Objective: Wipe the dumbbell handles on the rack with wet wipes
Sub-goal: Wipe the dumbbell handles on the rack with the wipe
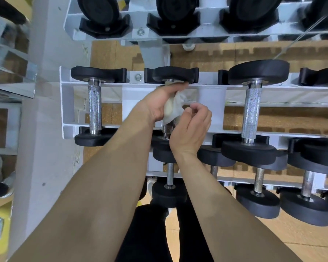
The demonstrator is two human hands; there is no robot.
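Observation:
A white rack carries black dumbbells on several tiers. My left hand grips a crumpled white wet wipe wrapped round the knurled handle of the second dumbbell on the middle tier. Most of that handle is hidden by the wipe and my hands. My right hand hovers just right of the wipe with curled fingers, thumb and forefinger near the wipe's edge; it holds nothing that I can see. The neighbouring handles, the left handle and the right handle, are bare.
An upper tier of larger dumbbells sits farther back. A lower tier of dumbbells lies nearer me, to the right. A grey wall and mirror edge stand at the left. Cork-coloured floor shows under the rack. My dark trousers are below.

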